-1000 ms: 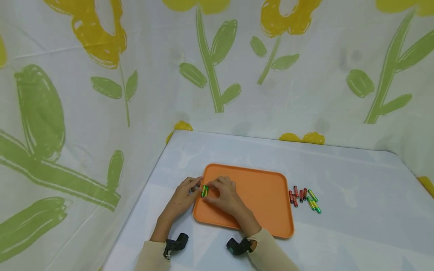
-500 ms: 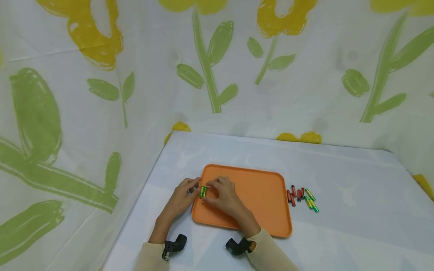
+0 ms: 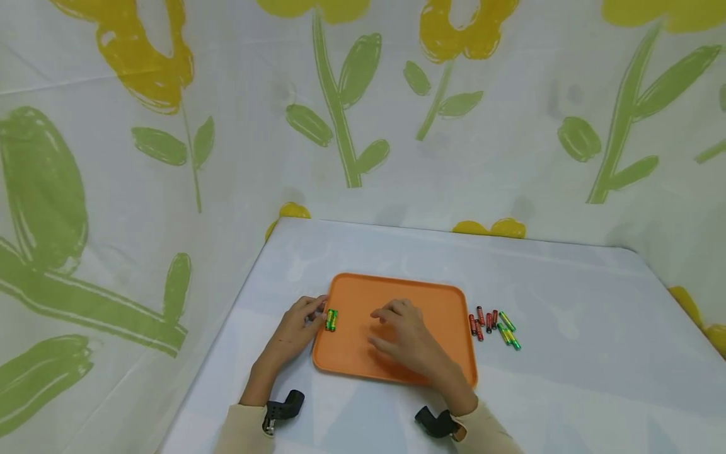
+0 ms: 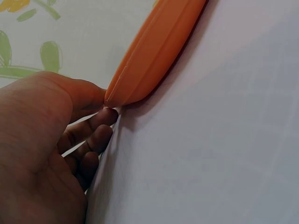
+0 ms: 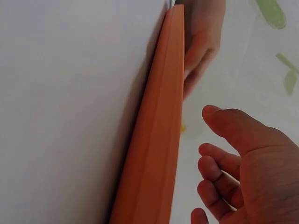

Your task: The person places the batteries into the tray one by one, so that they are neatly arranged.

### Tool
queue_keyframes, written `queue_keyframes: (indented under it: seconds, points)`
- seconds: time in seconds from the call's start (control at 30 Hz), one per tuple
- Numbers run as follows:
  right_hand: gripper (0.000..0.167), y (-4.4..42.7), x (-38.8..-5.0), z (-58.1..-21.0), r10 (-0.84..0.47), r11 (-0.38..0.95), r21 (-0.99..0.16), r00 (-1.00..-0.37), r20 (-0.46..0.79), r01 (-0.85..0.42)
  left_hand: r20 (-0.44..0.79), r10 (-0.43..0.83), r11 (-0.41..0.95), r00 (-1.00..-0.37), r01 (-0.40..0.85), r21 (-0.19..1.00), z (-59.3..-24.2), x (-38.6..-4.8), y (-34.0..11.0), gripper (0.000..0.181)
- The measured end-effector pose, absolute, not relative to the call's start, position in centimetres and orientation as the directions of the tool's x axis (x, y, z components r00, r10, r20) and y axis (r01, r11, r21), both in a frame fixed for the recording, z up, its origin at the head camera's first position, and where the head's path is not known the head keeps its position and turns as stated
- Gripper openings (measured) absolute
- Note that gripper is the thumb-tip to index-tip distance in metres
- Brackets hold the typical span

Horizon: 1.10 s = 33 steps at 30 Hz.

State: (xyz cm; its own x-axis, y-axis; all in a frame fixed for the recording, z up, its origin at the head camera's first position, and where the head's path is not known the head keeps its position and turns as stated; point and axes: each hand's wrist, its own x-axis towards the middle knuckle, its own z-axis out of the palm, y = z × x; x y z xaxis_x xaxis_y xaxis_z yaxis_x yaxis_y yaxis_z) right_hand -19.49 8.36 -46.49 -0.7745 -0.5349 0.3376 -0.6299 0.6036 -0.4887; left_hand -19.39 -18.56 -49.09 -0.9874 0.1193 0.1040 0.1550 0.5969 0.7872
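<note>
Across the top and left of my frame hangs a pale backdrop (image 3: 238, 75), possibly cloth, printed with big yellow flowers (image 3: 482, 43) and green leaves (image 3: 360, 69). Below it, I face a whitish tabletop (image 3: 567, 296) patterned in faint grey-blue, its far corner rounded at centre right. Soft light covers everything.

Free room beyond orange tray (image 3: 356, 328)

1. No readable text in head or wrist views.
2. Green-yellow batteries (image 3: 331, 320), left end of tray (image 3: 408, 293): any print too small to read.
3. Red batteries (image 3: 479, 330) and loose green batteries (image 3: 504, 333), right of tray: illegible.
4. Tray: no legible marking.
</note>
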Motion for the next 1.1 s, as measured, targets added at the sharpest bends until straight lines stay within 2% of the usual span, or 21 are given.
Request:
queue_keyframes:
  seconds: [0.27,0.47,0.8,1.1]
  points:
    - [0.041,15.0,-18.8,-46.7,-0.460,0.664,-0.396,-0.764,0.452,-0.634,0.076,0.111,0.593,-0.991,0.127,0.795,-49.2,-19.4,-18.7,0.046]
    - [0.042,20.0,-18.8,-47.0,-0.402,0.699,-0.383,-0.774,0.489,-0.604,0.076,0.111,0.596,-0.991,0.128,0.792,-49.2,-19.4,-18.6,0.046]
    - [0.044,26.2,-18.3,-47.0,-0.325,0.754,-0.430,-0.852,0.411,-0.496,0.085,0.112,0.589,-0.990,0.136,0.797,-49.6,-19.0,-18.0,0.045]
    - [0.042,29.0,-19.1,-46.2,-0.329,0.814,-0.392,-0.897,0.295,-0.428,0.088,0.105,0.584,-0.991,0.133,0.801,-49.2,-19.3,-18.4,0.044]
